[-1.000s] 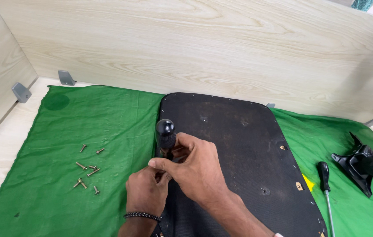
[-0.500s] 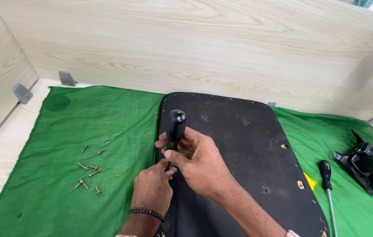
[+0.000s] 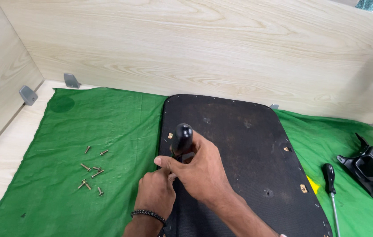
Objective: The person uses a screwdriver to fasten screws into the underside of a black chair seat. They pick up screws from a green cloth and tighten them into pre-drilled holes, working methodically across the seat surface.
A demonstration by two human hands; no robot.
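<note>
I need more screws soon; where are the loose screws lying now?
In the head view, the loose screws lie scattered on the green cloth, left of the black panel and the left hand.

Single head-worn view, looking steeply down and forward at close range. The black panel (image 3: 239, 162) sits centre frame, its far edge toward the wooden wall (image 3: 204, 48). Green cloth (image 3: 90, 175) extends to both sides of the panel. No second view overlaps.

Screws (image 3: 91, 171) left, screwdriver (image 3: 330, 180) right
</note>
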